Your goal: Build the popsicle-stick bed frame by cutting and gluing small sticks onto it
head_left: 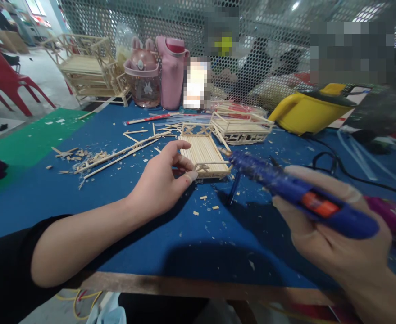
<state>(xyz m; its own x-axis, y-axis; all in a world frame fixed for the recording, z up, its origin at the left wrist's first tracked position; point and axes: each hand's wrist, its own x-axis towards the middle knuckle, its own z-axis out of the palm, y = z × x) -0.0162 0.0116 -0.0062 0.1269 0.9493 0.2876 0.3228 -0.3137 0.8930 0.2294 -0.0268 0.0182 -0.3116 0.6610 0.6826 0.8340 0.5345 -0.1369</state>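
Note:
My left hand (162, 180) rests at the near left corner of a miniature bed (199, 150) built from thin wooden sticks, its thumb and fingers closed on that corner. The bed lies flat on the blue table and has a crossed-stick headboard at its far end. Wrapped in my right hand (333, 252) is a blue hot glue gun (279, 184) with an orange-red label. Its nozzle points left, close to the bed's near right corner. Slight motion blur covers the gun and right hand. Small stick offcuts (203, 198) lie in front of the bed.
Loose sticks (116, 157) and shavings lie left of the bed. Behind it are another stick model (241, 128), a pink bottle (172, 74) and a rabbit-eared bottle (146, 85). A yellow container (309, 112) and black cable (333, 159) are at right. A mesh screen (99, 18) backs the table.

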